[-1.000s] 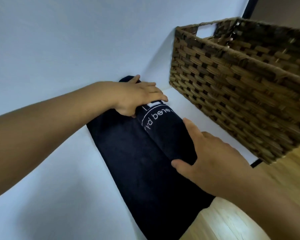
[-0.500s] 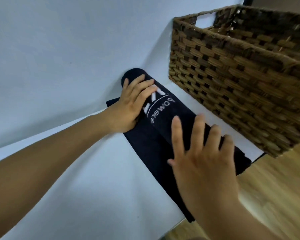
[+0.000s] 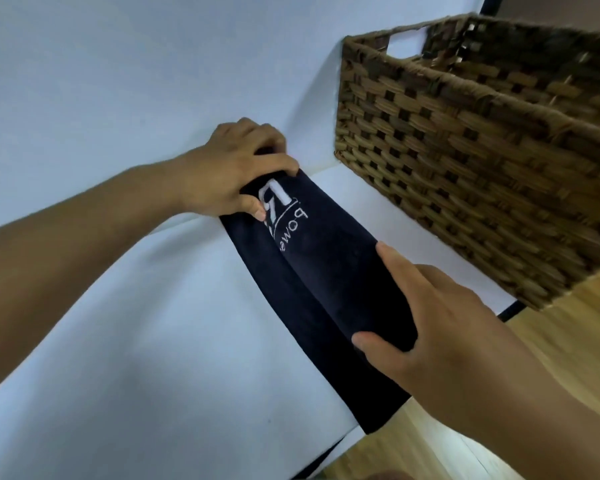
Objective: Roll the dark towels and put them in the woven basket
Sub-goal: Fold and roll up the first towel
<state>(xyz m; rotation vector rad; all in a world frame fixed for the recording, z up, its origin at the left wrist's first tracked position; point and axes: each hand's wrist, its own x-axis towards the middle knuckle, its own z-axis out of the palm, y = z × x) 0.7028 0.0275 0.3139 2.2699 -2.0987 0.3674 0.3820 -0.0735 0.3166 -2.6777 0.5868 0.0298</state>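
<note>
"One dark towel (image 3: 329,271), partly rolled, is lying on the white tabletop (image 3: 146,341), near the woven basket (image 3: 465,161) but not touching it. Its unrolled strip is trailing towards the table's near edge."

"Hands?"

"Two. The left hand (image 3: 232,171) is curling its fingers round the roll's far end, with the thumb pressing beside the white lettering. The right hand (image 3: 440,327) is clasping the near end between its spread thumb and fingers."

"Below?"

"Wooden floor (image 3: 568,306) is showing."

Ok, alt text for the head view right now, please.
Two bare hands grip a partly rolled dark towel on a white table: the left hand curls round its far end, the right hand clasps its near end. A woven basket stands to its right.
</note>
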